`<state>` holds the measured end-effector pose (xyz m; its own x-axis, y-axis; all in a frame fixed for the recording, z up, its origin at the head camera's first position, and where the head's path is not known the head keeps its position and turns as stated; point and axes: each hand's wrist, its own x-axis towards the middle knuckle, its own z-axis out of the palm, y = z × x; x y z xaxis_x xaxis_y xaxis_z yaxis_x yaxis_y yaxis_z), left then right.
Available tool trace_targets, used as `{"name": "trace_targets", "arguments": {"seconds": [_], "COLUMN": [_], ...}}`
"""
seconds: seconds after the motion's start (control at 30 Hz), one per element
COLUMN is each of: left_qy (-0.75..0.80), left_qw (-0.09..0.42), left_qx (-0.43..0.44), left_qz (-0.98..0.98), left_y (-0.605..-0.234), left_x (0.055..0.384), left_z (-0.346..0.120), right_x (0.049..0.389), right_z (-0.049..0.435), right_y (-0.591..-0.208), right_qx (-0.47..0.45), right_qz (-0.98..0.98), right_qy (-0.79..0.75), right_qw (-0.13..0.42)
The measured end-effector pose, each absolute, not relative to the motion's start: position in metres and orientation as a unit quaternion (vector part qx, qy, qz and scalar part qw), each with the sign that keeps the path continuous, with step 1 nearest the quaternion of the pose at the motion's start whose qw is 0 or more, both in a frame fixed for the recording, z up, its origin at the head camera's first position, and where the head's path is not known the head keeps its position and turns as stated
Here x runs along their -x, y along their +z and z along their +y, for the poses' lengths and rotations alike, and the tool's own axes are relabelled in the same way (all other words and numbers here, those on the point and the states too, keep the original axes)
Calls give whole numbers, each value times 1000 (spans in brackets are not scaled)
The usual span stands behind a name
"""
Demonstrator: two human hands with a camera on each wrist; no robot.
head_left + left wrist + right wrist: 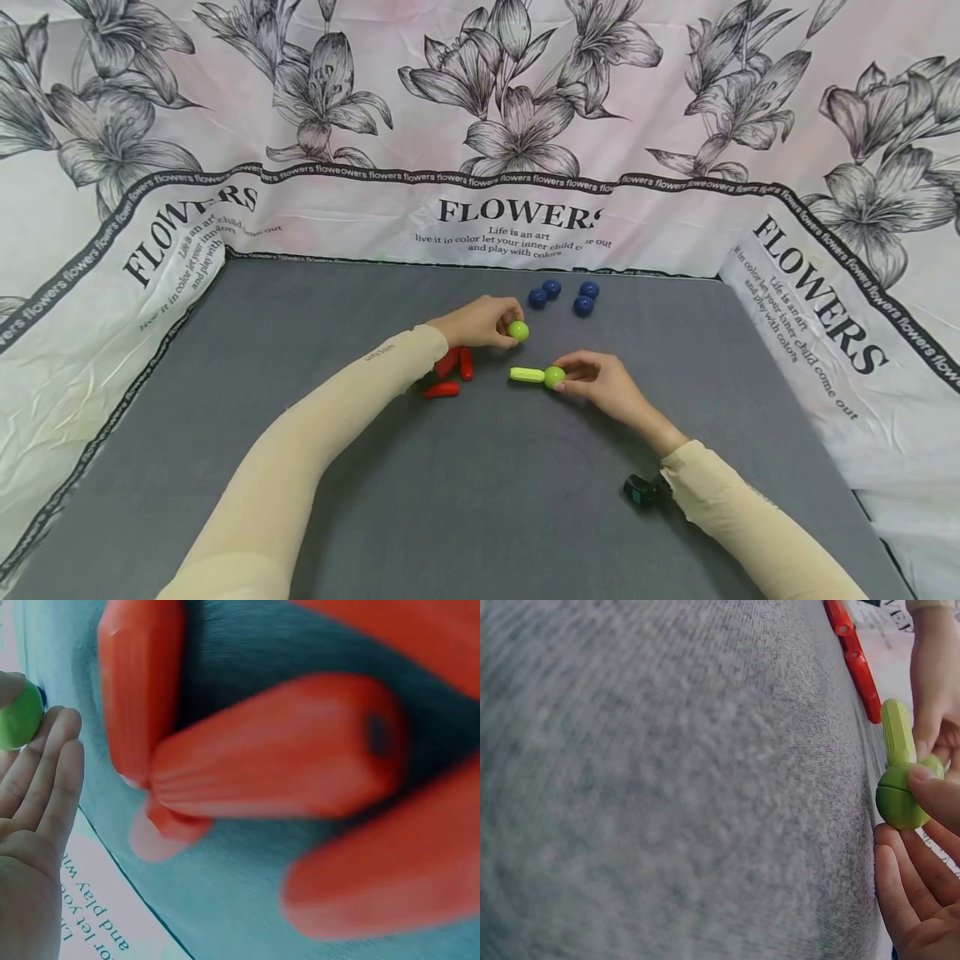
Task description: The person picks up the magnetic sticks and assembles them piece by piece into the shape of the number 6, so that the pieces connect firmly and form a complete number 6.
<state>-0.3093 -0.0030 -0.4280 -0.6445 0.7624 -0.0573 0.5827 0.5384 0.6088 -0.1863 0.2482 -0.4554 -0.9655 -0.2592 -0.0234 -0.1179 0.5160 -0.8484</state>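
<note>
My left hand (483, 321) pinches a lime-green ball (518, 331) between thumb and fingers. The same ball (21, 716) shows at the left edge of the left wrist view. To the right and nearer, my right hand (600, 383) grips another green ball (554, 377), which has a ridged green handle (527, 375) at its left side, like a small maraca. In the right wrist view the thumb and fingertips are on this ball (900, 796), which has a dark seam. Several red ridged handles (467, 364) lie below the left wrist, partly hidden by it.
Several blue balls (583, 306) sit in two pairs beyond the hands, toward the table's back edge. The dark grey table (480, 500) is bordered by a white flower-print cloth (337, 217). A black wrist device (643, 491) hangs at the right sleeve.
</note>
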Motion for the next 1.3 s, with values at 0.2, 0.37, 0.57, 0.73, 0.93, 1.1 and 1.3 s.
{"name": "trace_targets", "arguments": {"seconds": [0.2, 0.37, 0.57, 0.73, 0.93, 1.1, 1.3], "left_qy": [278, 273, 280, 290, 287, 283, 275], "left_qw": [177, 174, 165, 173, 170, 160, 154], "left_qx": [-396, -411, -421, -423, -426, -419, -410], "left_qz": [857, 852, 847, 841, 841, 848, 856], "left_y": [-429, -431, -433, -435, -435, -434, -435], "left_x": [297, 285, 279, 274, 269, 267, 269], "left_z": [-22, -32, -37, -38, -37, -38, -38], "right_x": [190, 193, 196, 197, 198, 200, 208], "right_z": [248, 249, 250, 249, 248, 248, 249], "right_y": [-457, -456, -453, -453, -452, -451, -452], "right_qx": [105, 99, 93, 95, 94, 91, 91], "right_qz": [867, 868, 864, 863, 865, 867, 869], "right_qy": [-483, -483, -491, -492, -488, -485, -481], "right_qw": [67, 65, 65, 69, 67, 67, 71]}}
